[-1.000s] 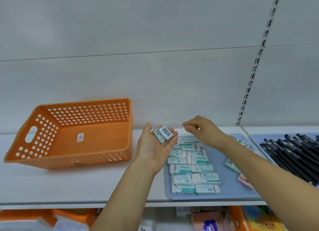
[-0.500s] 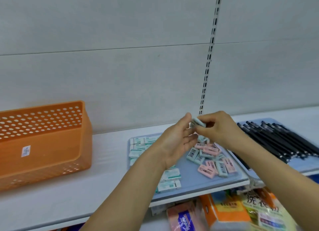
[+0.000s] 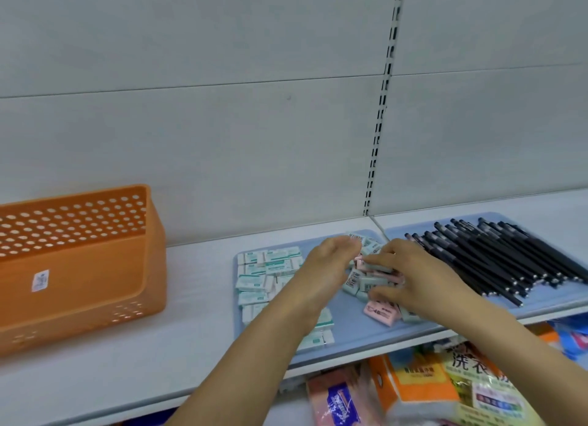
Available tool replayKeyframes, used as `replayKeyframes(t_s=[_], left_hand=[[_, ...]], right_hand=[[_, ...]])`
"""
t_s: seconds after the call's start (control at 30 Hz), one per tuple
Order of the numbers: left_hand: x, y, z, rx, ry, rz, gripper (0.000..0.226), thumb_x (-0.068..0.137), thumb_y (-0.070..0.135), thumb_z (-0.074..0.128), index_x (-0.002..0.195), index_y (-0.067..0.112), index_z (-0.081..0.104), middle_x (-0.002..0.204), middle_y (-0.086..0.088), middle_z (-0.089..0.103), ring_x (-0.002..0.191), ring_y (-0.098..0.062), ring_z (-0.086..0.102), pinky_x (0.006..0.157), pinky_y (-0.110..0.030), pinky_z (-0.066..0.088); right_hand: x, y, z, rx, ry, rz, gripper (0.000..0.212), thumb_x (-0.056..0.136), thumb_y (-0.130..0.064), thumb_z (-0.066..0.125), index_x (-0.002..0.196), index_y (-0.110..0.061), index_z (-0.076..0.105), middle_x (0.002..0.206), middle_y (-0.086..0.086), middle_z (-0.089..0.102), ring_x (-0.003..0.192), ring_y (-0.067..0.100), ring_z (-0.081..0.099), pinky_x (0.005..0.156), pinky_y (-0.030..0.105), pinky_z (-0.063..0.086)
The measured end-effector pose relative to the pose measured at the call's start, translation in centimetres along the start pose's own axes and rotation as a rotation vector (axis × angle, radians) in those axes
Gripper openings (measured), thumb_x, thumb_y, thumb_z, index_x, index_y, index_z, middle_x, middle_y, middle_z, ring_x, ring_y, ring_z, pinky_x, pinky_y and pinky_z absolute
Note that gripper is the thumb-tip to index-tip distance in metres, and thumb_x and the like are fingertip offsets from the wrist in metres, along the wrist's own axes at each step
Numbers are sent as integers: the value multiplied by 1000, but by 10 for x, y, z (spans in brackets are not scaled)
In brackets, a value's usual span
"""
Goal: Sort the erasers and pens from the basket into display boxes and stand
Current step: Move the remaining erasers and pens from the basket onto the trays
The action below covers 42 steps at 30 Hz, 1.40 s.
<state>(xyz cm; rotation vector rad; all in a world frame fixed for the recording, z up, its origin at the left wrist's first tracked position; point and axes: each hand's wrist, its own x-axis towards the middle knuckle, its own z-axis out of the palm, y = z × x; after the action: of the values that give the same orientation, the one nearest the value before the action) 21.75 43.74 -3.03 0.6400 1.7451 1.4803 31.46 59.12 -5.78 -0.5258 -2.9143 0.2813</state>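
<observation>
Both hands over the loose eraser pile

The left hand (image 3: 327, 266) and right hand (image 3: 410, 276) grasp small pink and grey-green erasers (image 3: 366, 282); black plastic pens (image 3: 509, 260) lie right, the orange perforated basket (image 3: 79, 266) far left.

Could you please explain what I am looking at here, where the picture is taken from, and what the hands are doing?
No machine is involved: a person works with two bare hands. The single picture comes from a wide-angle camera worn on the person's head, looking forward and down at a white shop shelf.

On the left stands an orange perforated basket, tipped on its side. In the middle lies a blue tray with green-and-white erasers in rows and a looser pile of pink and grey erasers. To the right, black pens lie on a second blue tray.

The left hand and right hand meet over the loose pile. The right hand's fingers pinch a grey eraser; what the left hand holds is hidden.
</observation>
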Motion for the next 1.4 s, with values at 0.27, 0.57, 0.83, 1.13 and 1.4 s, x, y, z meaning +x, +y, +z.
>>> replayKeyframes(t_s=[0.27,0.57,0.83,1.13,1.4], left_hand=[[-83,14,-78,327,310,491,17,94,36,56,108,36,65,106,25,67,104,6,59,85,-14,48],[-177,6,-364,968,1255,-22,70,88,37,68,143,7,38,146,-19,43,134,-37,39,110,-53,31],[-198,-57,-381,456,1037,184,40,99,27,50,138,31,42,115,6,61,89,-8,63,71,-27,50],[-203,-76,-368,271,1039,327,31,100,33,45,127,49,41,104,31,56,86,3,63,66,-16,51],[-203,-77,-368,266,1027,326,30,100,35,41,125,51,35,102,35,51,86,4,62,59,-8,47]], right_hand=[[6,-39,-8,67,240,-66,48,84,-58,49,119,-29,65,114,-8,56,108,10,43,80,24,36],[40,-177,-10,456,418,-394,14,88,-32,61,96,-27,71,94,-12,61,92,0,51,80,7,37],[93,-322,-9,57,65,-714,18,90,-31,60,103,-27,72,101,-13,68,94,8,59,80,30,50],[118,-376,43,-416,-548,-376,31,83,-13,65,110,-16,50,118,8,53,101,24,54,76,31,45],[118,-397,45,-360,-539,-331,9,93,-24,50,86,-18,50,104,4,57,85,19,54,68,27,40]])
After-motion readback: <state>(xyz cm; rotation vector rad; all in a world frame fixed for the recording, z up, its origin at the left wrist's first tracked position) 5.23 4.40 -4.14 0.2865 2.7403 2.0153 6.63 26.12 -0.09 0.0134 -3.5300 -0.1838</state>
